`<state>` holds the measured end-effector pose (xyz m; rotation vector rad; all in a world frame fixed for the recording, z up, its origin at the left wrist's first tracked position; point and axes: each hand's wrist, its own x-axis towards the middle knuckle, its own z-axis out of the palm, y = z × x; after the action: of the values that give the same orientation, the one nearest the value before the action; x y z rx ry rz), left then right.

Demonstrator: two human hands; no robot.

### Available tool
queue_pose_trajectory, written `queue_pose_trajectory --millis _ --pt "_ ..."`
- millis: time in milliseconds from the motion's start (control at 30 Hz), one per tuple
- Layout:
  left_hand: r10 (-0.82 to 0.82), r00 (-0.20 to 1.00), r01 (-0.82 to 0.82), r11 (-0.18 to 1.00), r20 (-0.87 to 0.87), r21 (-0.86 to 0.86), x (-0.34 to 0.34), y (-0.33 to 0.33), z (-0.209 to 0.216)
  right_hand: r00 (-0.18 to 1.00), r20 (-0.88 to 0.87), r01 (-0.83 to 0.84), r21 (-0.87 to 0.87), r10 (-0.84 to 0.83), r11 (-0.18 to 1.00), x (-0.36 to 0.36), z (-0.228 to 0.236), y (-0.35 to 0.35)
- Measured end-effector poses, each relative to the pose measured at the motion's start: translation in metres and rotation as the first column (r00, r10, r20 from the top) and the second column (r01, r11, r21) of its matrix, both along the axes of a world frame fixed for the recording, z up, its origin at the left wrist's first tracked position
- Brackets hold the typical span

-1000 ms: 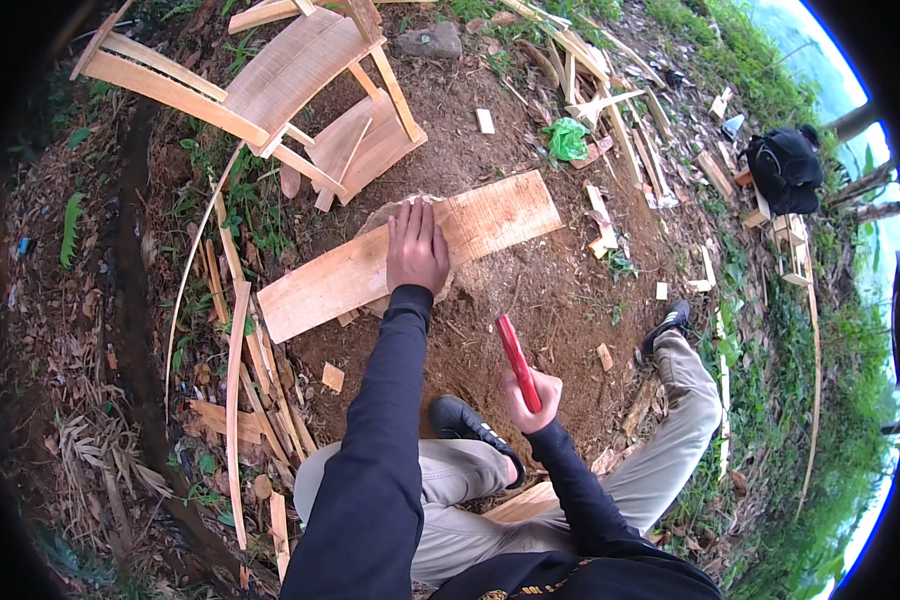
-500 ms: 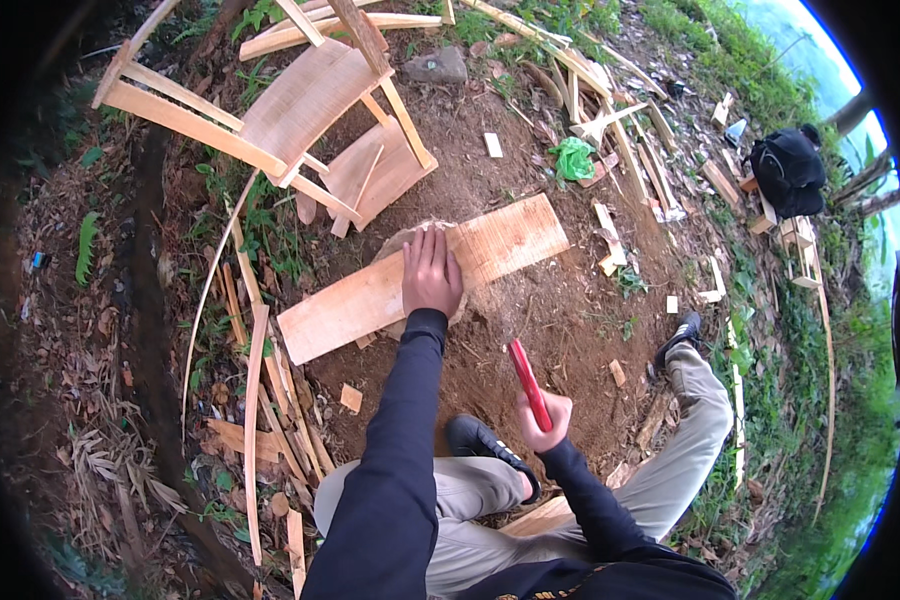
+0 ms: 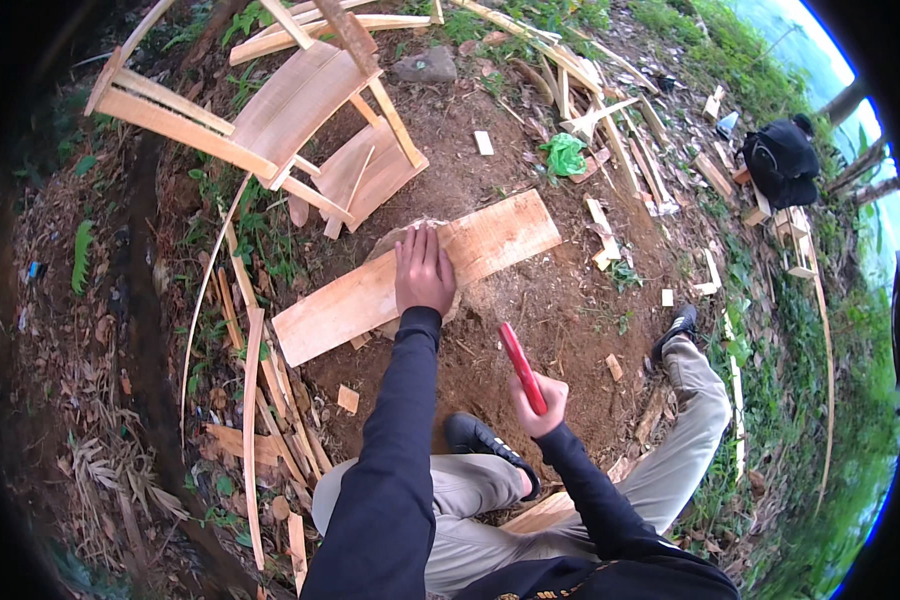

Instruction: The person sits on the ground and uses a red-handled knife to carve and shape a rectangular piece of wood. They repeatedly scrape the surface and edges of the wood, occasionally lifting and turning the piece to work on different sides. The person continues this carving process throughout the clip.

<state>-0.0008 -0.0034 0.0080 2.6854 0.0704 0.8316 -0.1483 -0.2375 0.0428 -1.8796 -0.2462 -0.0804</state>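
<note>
Fingers straight and palm down, my left hand (image 3: 425, 272) lies flat on a long pale wooden board (image 3: 503, 240). The board slants up to the right across a round stump (image 3: 394, 238), whose top is mostly hidden beneath it. My right hand (image 3: 542, 403) is closed round the lower part of a slim red stick-like tool (image 3: 518, 360), pointing up and slightly left. The tool stays apart from the board, below its right half. What kind of tool it is, I cannot make out.
A wooden chair (image 3: 305, 105) lies tipped at the upper left. Long wood strips (image 3: 253, 420) lie on the left, more timber (image 3: 620, 150) at the upper right. A green plastic bag (image 3: 564, 155), a black backpack (image 3: 782, 162) and small offcuts (image 3: 348, 399) sit on the soil.
The red tool and my right hand have shifted slightly left and up, and the tool's angle has changed a little. My left hand keeps its place on the board. The whole view has drifted slightly.
</note>
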Motion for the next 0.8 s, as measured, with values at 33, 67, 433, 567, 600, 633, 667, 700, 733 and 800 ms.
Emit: queue_pose_trajectory --millis 33,67,433,567,600,633,667,700,733,800 --pt "0.000 1.000 0.000 1.000 0.001 -0.001 0.001 0.000 -0.001 0.998 0.067 0.019 -0.017 -0.018 1.000 0.007 0.001 0.004" --pt "0.000 1.000 0.000 1.000 0.001 -0.002 0.001 -0.002 -0.002 0.990 0.133 0.039 -0.033 -0.035 0.999 0.012 0.002 0.006" --pt "-0.003 1.000 0.003 1.000 0.014 -0.013 0.001 -0.001 -0.004 0.994 -0.096 0.070 0.156 -0.055 0.985 -0.004 -0.008 0.012" --pt "-0.004 1.000 0.004 1.000 0.013 -0.001 -0.001 0.005 -0.006 0.999 -0.016 0.052 0.079 -0.051 0.996 0.004 0.002 0.025" --pt "-0.006 1.000 0.006 1.000 0.013 -0.002 -0.001 0.003 -0.005 0.998 -0.014 0.058 0.068 -0.057 0.996 0.004 0.003 0.025" --pt "-0.007 1.000 0.008 1.000 0.015 -0.012 -0.001 0.001 -0.002 0.998 -0.015 0.063 0.062 -0.062 0.996 0.001 0.000 0.023" --pt "-0.006 1.000 0.006 1.000 0.005 -0.012 -0.002 -0.001 -0.003 0.998 -0.016 0.068 0.056 -0.067 0.996 -0.005 -0.004 0.020" --pt "-0.002 1.000 0.002 1.000 0.003 -0.005 -0.002 0.001 -0.003 0.998 -0.010 0.069 0.057 -0.069 0.996 -0.009 -0.005 0.020" --pt "0.003 1.000 -0.003 1.000 0.000 0.003 -0.001 0.002 -0.002 0.998 0.007 0.059 0.031 -0.060 0.998 -0.015 -0.003 0.016" --pt "0.002 1.000 -0.002 1.000 0.001 -0.009 -0.002 0.002 -0.002 0.997 0.018 0.071 0.083 -0.073 0.994 -0.021 -0.001 0.015"
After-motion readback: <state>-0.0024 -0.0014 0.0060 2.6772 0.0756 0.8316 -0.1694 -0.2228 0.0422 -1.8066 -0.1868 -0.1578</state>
